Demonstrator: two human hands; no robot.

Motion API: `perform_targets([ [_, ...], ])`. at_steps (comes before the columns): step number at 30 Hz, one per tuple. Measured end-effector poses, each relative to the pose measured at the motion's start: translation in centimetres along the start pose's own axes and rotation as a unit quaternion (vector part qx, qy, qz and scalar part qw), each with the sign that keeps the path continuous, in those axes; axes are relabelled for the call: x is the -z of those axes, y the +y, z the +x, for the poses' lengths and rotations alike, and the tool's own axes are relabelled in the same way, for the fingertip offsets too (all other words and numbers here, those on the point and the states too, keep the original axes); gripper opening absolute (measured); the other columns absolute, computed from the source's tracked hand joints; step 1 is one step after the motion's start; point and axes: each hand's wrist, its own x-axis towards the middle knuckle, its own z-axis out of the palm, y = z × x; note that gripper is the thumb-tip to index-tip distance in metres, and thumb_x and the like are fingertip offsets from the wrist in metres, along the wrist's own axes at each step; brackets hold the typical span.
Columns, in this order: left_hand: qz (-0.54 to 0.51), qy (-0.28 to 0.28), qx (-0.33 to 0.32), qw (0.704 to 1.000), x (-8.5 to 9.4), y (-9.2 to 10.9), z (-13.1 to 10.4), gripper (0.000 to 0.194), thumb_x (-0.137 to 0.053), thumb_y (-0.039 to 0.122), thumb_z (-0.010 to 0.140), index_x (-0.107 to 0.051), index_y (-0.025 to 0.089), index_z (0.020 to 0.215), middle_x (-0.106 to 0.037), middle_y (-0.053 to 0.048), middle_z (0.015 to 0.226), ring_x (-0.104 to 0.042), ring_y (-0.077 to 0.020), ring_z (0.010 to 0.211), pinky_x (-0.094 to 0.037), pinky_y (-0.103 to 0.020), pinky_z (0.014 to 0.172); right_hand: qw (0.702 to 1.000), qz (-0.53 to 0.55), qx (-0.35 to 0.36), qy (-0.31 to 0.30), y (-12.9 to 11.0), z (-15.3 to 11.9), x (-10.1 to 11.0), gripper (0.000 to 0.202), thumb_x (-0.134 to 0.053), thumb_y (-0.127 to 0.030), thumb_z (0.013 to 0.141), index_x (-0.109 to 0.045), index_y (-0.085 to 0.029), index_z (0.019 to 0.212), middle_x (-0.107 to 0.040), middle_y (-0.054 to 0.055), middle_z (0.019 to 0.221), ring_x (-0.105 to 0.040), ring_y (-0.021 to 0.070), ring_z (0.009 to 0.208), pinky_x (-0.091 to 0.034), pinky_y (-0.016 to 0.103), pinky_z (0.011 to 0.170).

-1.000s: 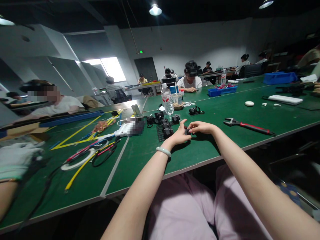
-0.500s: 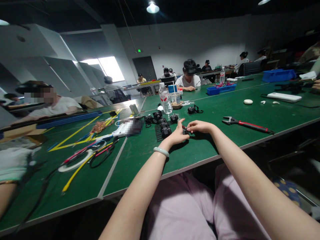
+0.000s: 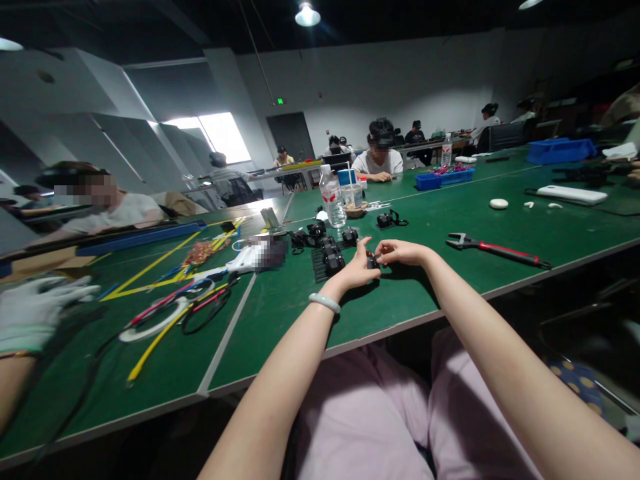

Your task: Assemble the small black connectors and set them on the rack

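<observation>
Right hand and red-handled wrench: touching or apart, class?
Apart: the head view shows bare green tabletop between the right hand and the red-handled wrench.

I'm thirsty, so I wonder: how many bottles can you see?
2: the near bottle beside the cup, the far bottle behind the small blue tray. Others may be hidden.

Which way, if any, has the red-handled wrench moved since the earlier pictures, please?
No: the wrench has not moved; against the table's front edge it lies in the same place.
</observation>
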Motion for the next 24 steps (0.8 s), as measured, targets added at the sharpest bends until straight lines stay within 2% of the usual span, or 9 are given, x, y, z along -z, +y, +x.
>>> perform_targets([
  [5,-0.009,0.004,-0.014,1.0,0.09,-0.04,0.02,0.085,-0.055,0.018,0.062,-0.003,0.018,0.13,-0.037,-0.012,0.115,-0.047,-0.02,0.098,-0.04,-0.039,0.086,0.999,-0.022,0.022,-0.017,-0.18,-0.25,0.08,0.04,-0.07,-0.024,0.055,-0.048,-0.018,0.088,-0.041,-0.009,0.06,-0.036,0.0063,0.056,-0.026,0.021,0.055],
  [10,-0.015,0.0,-0.013,1.0,0.24,0.52,-0.1,0.086,-0.056,0.018,0.062,-0.004,0.017,0.13,-0.031,-0.016,0.123,-0.045,-0.0224,0.103,-0.039,-0.04,0.086,0.999,-0.026,0.026,-0.025,-0.32,-0.32,0.02,0.045,-0.071,-0.023,0.054,-0.045,-0.02,0.09,-0.04,-0.009,0.061,-0.035,0.0061,0.055,-0.026,0.021,0.055],
  [19,-0.007,0.004,-0.024,1.0,0.1,0.26,0.06,0.085,-0.055,0.018,0.062,-0.004,0.015,0.13,-0.027,-0.017,0.126,-0.04,-0.0242,0.111,-0.035,-0.041,0.092,0.998,-0.044,0.038,-0.035,-0.02,-0.08,0.06,0.039,-0.07,-0.027,0.056,-0.046,-0.019,0.086,-0.038,-0.009,0.057,-0.033,0.0059,0.052,-0.025,0.021,0.053],
  [24,-0.001,0.002,-0.013,1.0,0.0,-0.09,0.14,0.087,-0.055,0.017,0.061,-0.002,0.017,0.131,-0.029,-0.017,0.125,-0.042,-0.0239,0.108,-0.037,-0.041,0.09,0.998,-0.042,0.027,-0.028,-0.05,-0.09,0.03,0.034,-0.067,-0.028,0.059,-0.048,-0.018,0.086,-0.038,-0.009,0.055,-0.033,0.0063,0.052,-0.024,0.021,0.052],
])
